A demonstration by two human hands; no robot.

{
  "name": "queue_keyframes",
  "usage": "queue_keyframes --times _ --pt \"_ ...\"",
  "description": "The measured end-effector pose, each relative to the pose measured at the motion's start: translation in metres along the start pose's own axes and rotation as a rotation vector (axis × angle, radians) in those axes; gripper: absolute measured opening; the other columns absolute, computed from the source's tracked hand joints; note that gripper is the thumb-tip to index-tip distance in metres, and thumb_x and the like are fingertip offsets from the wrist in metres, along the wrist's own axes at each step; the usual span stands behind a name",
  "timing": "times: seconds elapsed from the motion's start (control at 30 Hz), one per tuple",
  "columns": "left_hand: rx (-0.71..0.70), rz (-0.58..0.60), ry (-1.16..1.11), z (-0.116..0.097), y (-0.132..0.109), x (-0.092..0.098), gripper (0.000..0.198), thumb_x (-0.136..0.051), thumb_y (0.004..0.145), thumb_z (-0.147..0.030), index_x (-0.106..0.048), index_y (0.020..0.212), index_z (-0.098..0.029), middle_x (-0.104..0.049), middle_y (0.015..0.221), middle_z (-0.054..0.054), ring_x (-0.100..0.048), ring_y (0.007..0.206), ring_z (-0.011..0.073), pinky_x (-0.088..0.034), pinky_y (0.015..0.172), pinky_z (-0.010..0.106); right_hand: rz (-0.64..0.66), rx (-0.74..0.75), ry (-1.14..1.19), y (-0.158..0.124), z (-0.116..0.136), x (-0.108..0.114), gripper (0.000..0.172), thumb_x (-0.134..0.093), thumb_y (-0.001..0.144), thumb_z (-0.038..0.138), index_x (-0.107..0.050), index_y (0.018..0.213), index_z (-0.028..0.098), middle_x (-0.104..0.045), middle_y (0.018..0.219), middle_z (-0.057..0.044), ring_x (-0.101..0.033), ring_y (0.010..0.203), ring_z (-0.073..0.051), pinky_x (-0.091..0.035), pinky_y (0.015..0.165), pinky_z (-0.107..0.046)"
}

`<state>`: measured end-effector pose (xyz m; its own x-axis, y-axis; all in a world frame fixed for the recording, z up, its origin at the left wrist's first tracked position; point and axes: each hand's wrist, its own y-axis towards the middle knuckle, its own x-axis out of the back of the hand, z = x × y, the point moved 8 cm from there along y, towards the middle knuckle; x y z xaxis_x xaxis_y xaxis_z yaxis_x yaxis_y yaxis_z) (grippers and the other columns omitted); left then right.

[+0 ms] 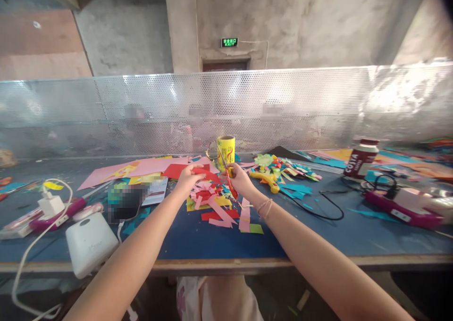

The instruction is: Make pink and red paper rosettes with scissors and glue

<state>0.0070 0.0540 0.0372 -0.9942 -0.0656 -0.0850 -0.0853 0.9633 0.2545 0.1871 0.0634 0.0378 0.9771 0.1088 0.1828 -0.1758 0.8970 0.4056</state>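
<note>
While left grip (189, 178) pinches red paper (209, 174), scissors (231, 189) just beside, clasped in right grip (241, 179)

This looks like a paper-craft workshop: a bare grey concrete wall (300, 24), a rectangular green-lit exit sign (230, 42), a silvery perforated metal partition (300, 94), and a long blue worktop (226, 248) bearing multicoloured cut-paper scraps (222, 212) and magenta plastic power strips (401, 212).

red paper (174, 171) — strip, held left | scissors (232, 190) — red-handled, blades pointing away, held right
</note>
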Motion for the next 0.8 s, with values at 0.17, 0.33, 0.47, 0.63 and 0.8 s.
queue_keyframes --times 0.17,0.33,0.47,0.63,0.8 --pt "0.039 0.035 -0.191 -0.004 -0.006 -0.011 0.028 -0.072 0.054 -0.011 -0.056 0.076 -0.014 -0.06 0.062 -0.001 -0.058 0.058 0.0096 -0.045 0.059 0.022 0.052 -0.047 0.07 -0.006 -0.001 -0.015 0.031 -0.064 0.058 0.023 -0.048 0.084 0.02 -0.055 0.062 0.007 -0.051 0.054 -0.009 -0.041 0.052 -0.022" --pt "0.046 0.063 -0.265 -0.004 -0.011 -0.02 0.02 -0.074 0.058 -0.018 -0.059 0.071 -0.013 -0.061 0.065 -0.001 -0.056 0.059 0.0079 -0.046 0.066 0.023 0.064 -0.105 0.266 -0.012 0.001 -0.03 0.036 -0.069 0.053 0.026 -0.046 0.079 0.02 -0.053 0.059 0.008 -0.051 0.051 -0.008 -0.041 0.052 -0.022" --pt "0.035 0.062 -0.131 0.002 -0.01 -0.019 0.019 -0.074 0.059 -0.025 -0.062 0.068 -0.014 -0.059 0.06 -0.002 -0.054 0.054 0.008 -0.043 0.06 0.022 0.061 -0.117 0.329 -0.013 0.004 -0.033 0.04 -0.072 0.052 0.03 -0.045 0.08 0.02 -0.053 0.059 0.008 -0.051 0.051 -0.008 -0.042 0.053 -0.023" --pt "-0.031 -0.006 -0.081 -0.001 -0.007 -0.011 0.021 -0.074 0.058 -0.029 -0.063 0.067 -0.014 -0.058 0.059 -0.001 -0.054 0.055 0.0097 -0.044 0.06 0.023 0.075 -0.116 0.233 -0.01 0.0 -0.032 0.043 -0.072 0.054 0.035 -0.044 0.083 0.02 -0.051 0.06 0.008 -0.047 0.05 -0.007 -0.038 0.049 -0.022" --pt "-0.066 -0.085 -0.158 -0.008 -0.006 0.0 0.022 -0.073 0.057 -0.031 -0.06 0.066 -0.015 -0.056 0.056 -0.002 -0.053 0.051 0.009 -0.044 0.056 0.023 0.106 -0.111 0.064 -0.016 0.005 -0.029 0.035 -0.063 0.066 0.045 -0.044 0.081 0.02 -0.043 0.06 0.009 -0.038 0.048 -0.006 -0.032 0.045 -0.021"
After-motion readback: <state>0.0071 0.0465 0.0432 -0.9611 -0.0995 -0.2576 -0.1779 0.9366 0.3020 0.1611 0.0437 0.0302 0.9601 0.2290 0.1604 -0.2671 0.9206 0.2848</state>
